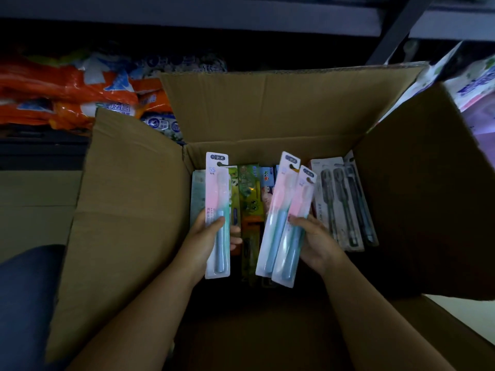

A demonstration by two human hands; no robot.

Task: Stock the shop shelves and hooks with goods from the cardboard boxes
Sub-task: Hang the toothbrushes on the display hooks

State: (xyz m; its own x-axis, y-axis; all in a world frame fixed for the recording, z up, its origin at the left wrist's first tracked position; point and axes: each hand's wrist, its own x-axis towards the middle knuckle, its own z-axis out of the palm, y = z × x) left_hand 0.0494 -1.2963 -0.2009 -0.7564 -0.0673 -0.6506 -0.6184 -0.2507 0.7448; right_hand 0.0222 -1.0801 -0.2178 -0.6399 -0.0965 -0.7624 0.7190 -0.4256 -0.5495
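An open cardboard box [128, 210] stands below me with its four flaps spread. My left hand [203, 242] grips one pink-and-teal toothbrush pack [217, 199] upright over the box. My right hand [317, 242] holds two matching toothbrush packs [284, 210] fanned side by side, tilted a little to the right. Inside the box lie green children's toothbrush packs [249, 199] in the middle and grey packs of dark toothbrushes [340, 204] on the right.
A low shelf behind the box holds orange and blue plastic bags [67, 95]. White and purple bags [474, 84] sit at the upper right. A dark metal shelf upright [396, 30] rises behind the box. My dark-clad knee [24, 303] is at the lower left.
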